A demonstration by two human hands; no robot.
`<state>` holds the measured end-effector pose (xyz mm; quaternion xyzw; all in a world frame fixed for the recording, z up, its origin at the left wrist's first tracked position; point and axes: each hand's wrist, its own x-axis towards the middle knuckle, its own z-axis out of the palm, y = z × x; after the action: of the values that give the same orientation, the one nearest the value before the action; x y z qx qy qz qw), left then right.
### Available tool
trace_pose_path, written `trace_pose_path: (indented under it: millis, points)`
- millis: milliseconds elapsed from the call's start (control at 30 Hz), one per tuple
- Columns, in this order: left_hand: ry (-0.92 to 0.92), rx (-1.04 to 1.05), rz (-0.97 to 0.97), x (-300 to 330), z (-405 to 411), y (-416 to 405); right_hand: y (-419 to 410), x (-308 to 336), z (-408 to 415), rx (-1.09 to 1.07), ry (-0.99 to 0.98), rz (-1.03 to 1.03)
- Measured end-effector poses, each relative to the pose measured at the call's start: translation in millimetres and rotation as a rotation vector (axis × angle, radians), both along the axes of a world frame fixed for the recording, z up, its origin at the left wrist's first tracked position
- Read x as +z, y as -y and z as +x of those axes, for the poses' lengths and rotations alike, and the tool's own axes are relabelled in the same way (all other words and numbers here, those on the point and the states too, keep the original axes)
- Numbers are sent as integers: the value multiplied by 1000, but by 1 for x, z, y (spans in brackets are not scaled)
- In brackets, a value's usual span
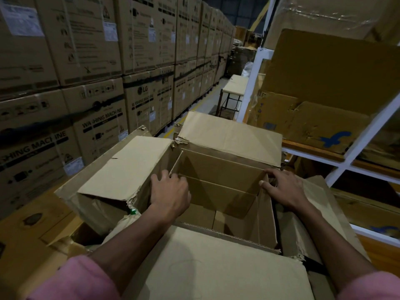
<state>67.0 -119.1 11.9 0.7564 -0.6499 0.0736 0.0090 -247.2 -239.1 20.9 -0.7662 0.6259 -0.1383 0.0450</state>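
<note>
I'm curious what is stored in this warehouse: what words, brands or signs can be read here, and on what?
"LG": on a stacked carton.
"WASHING MACHINE": on the lower cartons, some letters hidden.
Blue mark, no words: on a flattened carton on the shelf.
White labels on the cartons: too small to read.
The open box in front: no print visible.

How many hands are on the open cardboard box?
2. The left hand grips the left rim of the cardboard box; the right hand grips its right rim. No others visible.
</note>
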Motion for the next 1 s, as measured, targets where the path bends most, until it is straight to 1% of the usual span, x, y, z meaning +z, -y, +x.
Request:
trace_pose_path:
  millis: [267, 467, 733, 1000]
  points:
    - [-23, 2, -33, 4, -1, -2, -1, -1, 0, -8, 10, -10]
    - [-92, 7, -10, 11, 3, -2, -1, 0, -1, -10, 5, -24]
    - [-74, -13, 93, 22, 4, 4, 3, -1, 0, -29, 5, -13]
    - [-67, -28, 70, 24, 0, 6, 8, -5, -2, -21, 19, -39]
